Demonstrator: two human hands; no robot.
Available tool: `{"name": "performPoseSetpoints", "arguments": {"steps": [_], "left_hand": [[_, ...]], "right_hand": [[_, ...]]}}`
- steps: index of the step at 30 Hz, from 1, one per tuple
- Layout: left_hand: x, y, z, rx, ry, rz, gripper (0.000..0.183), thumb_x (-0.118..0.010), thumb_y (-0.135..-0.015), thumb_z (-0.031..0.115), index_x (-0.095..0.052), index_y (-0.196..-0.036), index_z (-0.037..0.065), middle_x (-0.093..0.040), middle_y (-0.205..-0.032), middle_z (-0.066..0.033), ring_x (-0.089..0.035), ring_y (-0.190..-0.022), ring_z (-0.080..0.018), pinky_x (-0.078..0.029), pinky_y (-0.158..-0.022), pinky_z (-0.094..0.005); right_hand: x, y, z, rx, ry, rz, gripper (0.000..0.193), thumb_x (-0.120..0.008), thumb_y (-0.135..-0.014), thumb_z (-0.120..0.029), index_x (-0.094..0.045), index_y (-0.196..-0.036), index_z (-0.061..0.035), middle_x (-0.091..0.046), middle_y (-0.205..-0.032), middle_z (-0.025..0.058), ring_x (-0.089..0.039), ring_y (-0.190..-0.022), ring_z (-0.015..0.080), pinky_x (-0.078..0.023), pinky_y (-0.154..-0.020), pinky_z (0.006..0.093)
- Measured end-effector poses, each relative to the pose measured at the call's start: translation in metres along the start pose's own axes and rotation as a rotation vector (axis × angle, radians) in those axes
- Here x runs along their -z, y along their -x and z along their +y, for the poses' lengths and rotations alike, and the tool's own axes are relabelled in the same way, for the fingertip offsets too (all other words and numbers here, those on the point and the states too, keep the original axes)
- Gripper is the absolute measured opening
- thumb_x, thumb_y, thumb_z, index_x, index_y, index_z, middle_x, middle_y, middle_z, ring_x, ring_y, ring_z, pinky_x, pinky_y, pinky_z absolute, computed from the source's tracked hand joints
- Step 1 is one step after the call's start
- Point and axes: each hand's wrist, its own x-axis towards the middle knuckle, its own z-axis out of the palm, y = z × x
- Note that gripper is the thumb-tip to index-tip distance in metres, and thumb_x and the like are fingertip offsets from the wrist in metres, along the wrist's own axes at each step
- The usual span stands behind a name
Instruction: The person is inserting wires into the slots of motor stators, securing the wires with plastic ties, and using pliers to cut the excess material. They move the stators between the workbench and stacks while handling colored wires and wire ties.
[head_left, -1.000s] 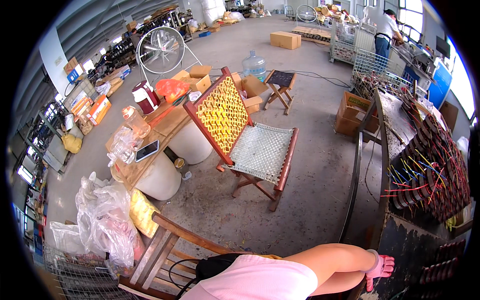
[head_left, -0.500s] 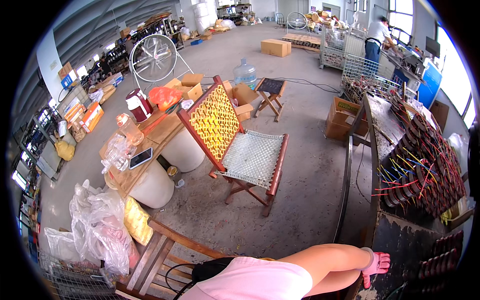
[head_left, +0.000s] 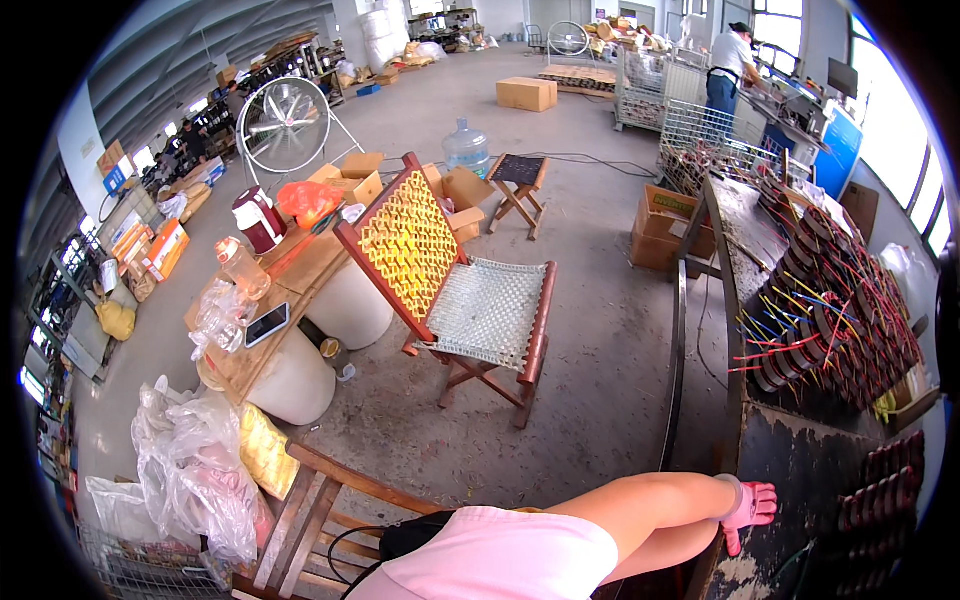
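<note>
Fingers (head_left: 765, 504) of the pink-gloved left hand (head_left: 744, 507) extend released over the edge of the worn black tabletop (head_left: 790, 450), grasping nothing visible. Dark ridged coils (head_left: 884, 490) lie near but apart, rightward of the fingertips, their row running crosswise to them; this hand is nearer, the right hand being out of view

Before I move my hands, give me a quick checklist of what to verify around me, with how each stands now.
1. Left hand protected: ok, it wears a pink glove.
2. Its grip free: ok, fingers extended at the black benchtop, nothing visibly held.
3. Right hand located: cannot tell, it isn't distinguishable here.
4. Wire ends on the bench tucked in: not ok, red, blue and yellow ones stick out.
5. Woven chair apart from the bench: ok, floor shows between them.
</note>
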Motion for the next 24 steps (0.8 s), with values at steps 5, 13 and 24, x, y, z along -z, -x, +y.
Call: {"name": "performPoseSetpoints", "arguments": {"steps": [5, 13, 24], "left_hand": [[0.037, -0.023, 0.001, -0.118, 0.107, 0.105, 0.098, -0.064, -0.057, 0.087, -0.065, -0.101, -0.001, -0.063, -0.106, -0.0165, -0.059, -0.104, -0.0356, -0.045, -0.094, -0.045], [0.086, -0.016, -0.004, 0.003, 0.115, -0.276, 0.099, -0.062, -0.081, 0.072, -0.045, -0.143, -0.004, -0.043, -0.146, -0.0265, -0.037, -0.138, -0.0434, -0.029, -0.118, -0.05], [0.119, -0.113, 0.129, -0.137, 0.066, -0.314, 0.029, -0.073, -0.088, 0.027, -0.068, -0.107, 0.004, -0.065, -0.114, -0.0128, -0.062, -0.108, -0.0343, -0.05, -0.095, -0.0441]], "right_hand": [[0.02, -0.031, 0.103, -0.093, 0.334, 0.214, 0.021, -0.068, -0.098, -0.026, -0.075, -0.103, -0.0059, -0.069, -0.119, 0.0187, -0.064, -0.113, 0.0369, -0.052, -0.097, 0.0445], [0.065, -0.072, -0.062, -0.274, -0.062, 0.077, 0.022, -0.08, -0.081, -0.025, -0.076, -0.095, -0.0088, -0.063, -0.134, 0.0113, -0.057, -0.121, 0.0391, -0.048, -0.1, 0.0472], [0.017, 0.05, -0.186, -0.604, -0.023, 0.119, 0.036, -0.084, -0.074, -0.037, -0.074, -0.101, -0.015, -0.051, -0.151, 0.0048, -0.046, -0.131, 0.0418, -0.039, -0.105, 0.055]]}}
